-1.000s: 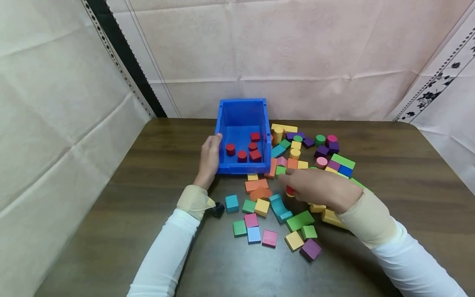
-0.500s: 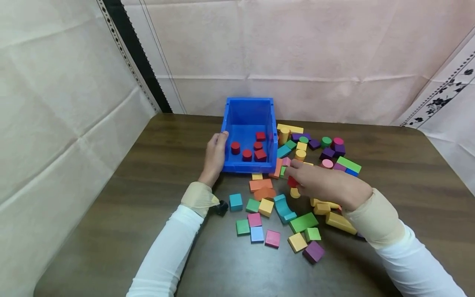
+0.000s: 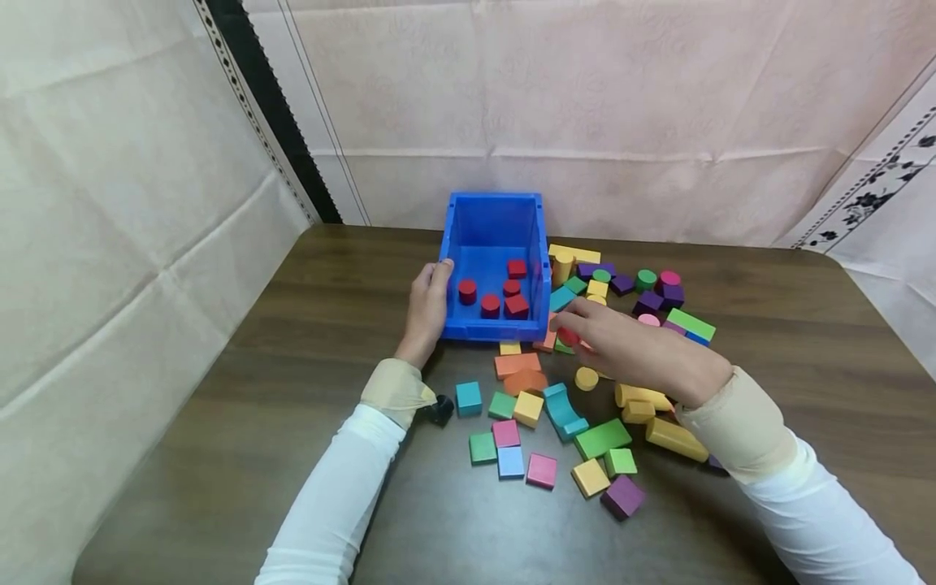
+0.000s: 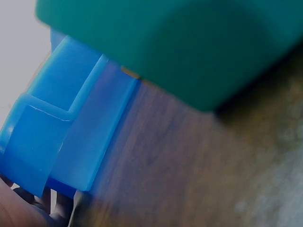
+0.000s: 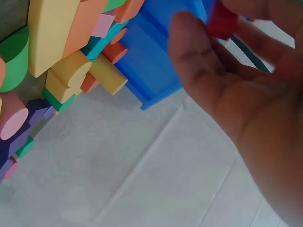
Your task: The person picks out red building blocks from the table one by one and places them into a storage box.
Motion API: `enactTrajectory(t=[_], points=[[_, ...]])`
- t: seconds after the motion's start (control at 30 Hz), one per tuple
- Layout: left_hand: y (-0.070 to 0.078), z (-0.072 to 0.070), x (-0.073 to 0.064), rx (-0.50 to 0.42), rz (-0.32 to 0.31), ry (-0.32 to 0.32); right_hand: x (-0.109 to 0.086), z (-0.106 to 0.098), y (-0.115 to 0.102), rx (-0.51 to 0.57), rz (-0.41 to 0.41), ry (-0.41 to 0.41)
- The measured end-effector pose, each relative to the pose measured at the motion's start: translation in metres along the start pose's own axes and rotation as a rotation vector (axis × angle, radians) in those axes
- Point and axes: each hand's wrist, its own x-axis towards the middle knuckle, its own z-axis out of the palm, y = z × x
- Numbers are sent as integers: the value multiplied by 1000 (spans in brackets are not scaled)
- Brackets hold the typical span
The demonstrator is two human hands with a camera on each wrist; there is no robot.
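Note:
My left hand grips the left wall of a blue plastic bin, thumb over the rim; its fingers show at the lower left of the left wrist view. Inside the bin lie several red blocks, some round, some angular. My right hand pinches a red block between thumb and fingers, just off the bin's near right corner. The fingers cover part of that block in both views. Below this hand are a yellow round block and a teal curved block.
Loose coloured blocks spread right of the bin and in front of it, among them purple blocks, a green slab and a long yellow block. A blurred teal block fills the top of the left wrist view. Pale cloth hangs behind the table.
My right hand has lifted the red block from among the others and moved toward the bin, uncovering the yellow round block. My left hand keeps its grip. The head view has shifted slightly.

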Motion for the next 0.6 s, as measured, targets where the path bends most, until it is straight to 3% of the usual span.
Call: enactTrajectory(t=[0.33, 0.6], points=[[-2, 0, 1, 1, 16, 9, 8, 1, 1, -15, -46, 136], [-1, 0, 0, 1, 31, 16, 11, 0, 0, -58, -22, 210]])
